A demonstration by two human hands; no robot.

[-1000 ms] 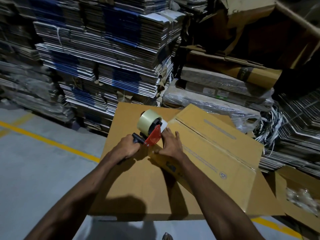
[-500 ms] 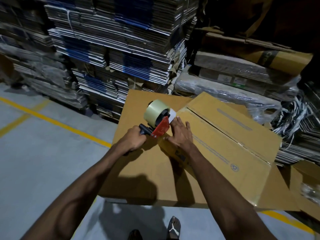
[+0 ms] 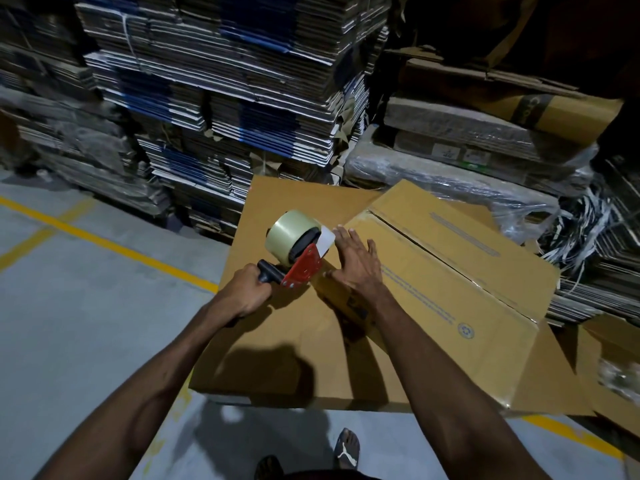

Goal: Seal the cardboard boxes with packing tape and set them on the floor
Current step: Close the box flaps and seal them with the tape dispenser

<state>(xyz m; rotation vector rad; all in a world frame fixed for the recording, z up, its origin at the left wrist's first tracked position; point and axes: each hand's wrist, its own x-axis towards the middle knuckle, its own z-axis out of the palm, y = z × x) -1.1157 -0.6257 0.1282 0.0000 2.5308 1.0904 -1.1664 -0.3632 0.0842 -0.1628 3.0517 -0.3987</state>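
A person is standing over a brown box that is lying on a big flat sheet of cardboard. The sheet is lying on the gray floor, which has yellow lines painted on it. The left hand is gripping the black handle of a tape gun, with the fingers curled tight around it. The tape gun is red, and it is carrying a fat roll of clear tape. It is sitting right at the near end of the box, where the top seam starts. The right hand is lying flat on the top of the box, just beside the tape gun. Its fingers are straight and spread a little, pressing down on the flap. The two top flaps of the box are closed, and a dark seam is running between them toward the far end. A small round mark is showing on the near flap. Behind the box, tall stacks of flat folded cardboard are filling the back wall. More bundles wrapped in clear plastic are lying to the right of them. Another open box is sitting at the right edge. Two feet in sandals are showing at the bottom, on the floor.
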